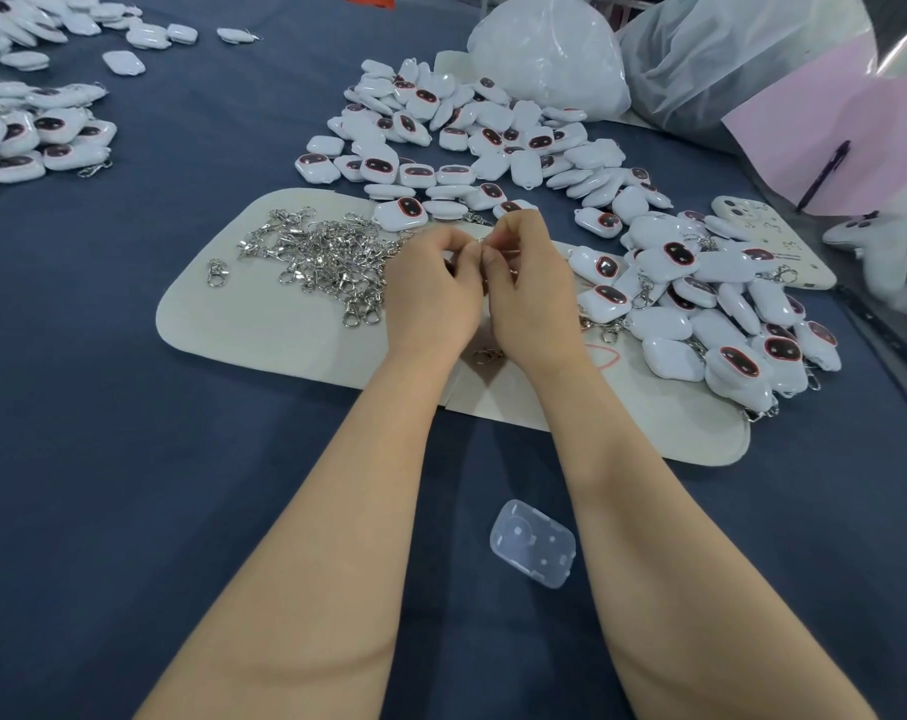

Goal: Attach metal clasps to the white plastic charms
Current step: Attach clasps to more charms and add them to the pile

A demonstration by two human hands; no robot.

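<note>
My left hand and my right hand meet over the white mat, fingertips pinched together on a small metal clasp between them; most of the clasp is hidden by my fingers. A heap of silver metal clasps lies on the mat just left of my hands. One loose clasp shows below my wrists. White plastic charms with dark red-rimmed faces lie in a pile beyond my hands. Another pile of charms with clasps on them lies to the right.
The table is covered in dark blue cloth. A clear plastic lid lies near me between my forearms. More charms lie at the far left. White plastic bags stand at the back. A white phone and pink sheet are at the right.
</note>
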